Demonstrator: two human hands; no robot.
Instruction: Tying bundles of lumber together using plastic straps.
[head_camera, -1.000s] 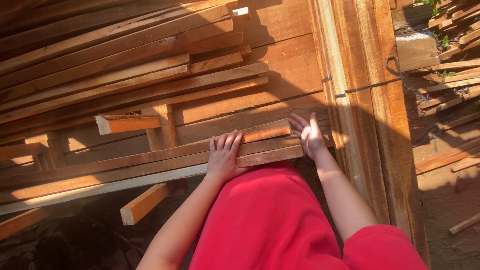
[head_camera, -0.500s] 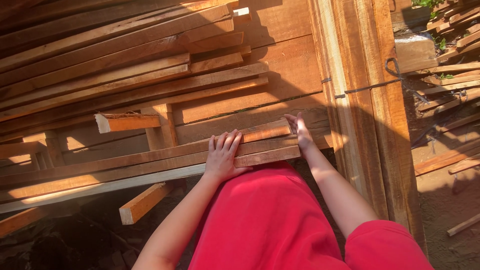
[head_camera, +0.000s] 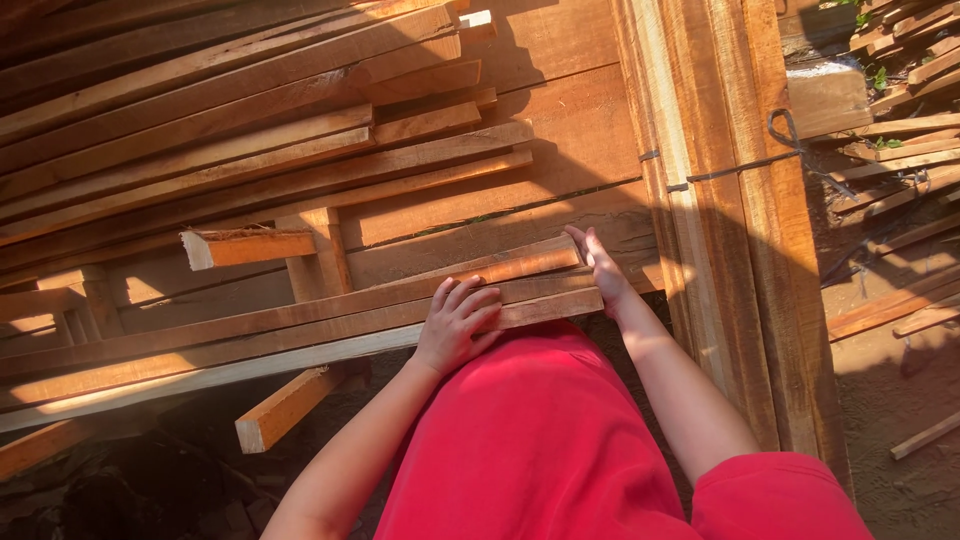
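Your left hand (head_camera: 458, 322) lies palm-down, fingers spread, on the long planks (head_camera: 300, 325) that run from lower left to the middle of the frame; it presses them and grips nothing. Your right hand (head_camera: 600, 268) is open too, its palm set against the planks' right ends just beside the upright beam (head_camera: 720, 220).

The sawn ends look rough, so a palm shoved hard along them could pick up splinters. The planks rest loose on one another; uneven pressure from the left hand could let the top one slide toward your red clothing (head_camera: 540, 440) or tip off the near edge. The short offcut (head_camera: 285, 408) below, in the lower left, juts out and could catch anything dragged toward you.

Room is tight on the right: the beam and its wire tie (head_camera: 740, 168) close that side. The stack (head_camera: 230, 110) fills the upper left. The only open space is the dark gap at lower left, and the ground (head_camera: 890, 400) at far right beyond the beam.
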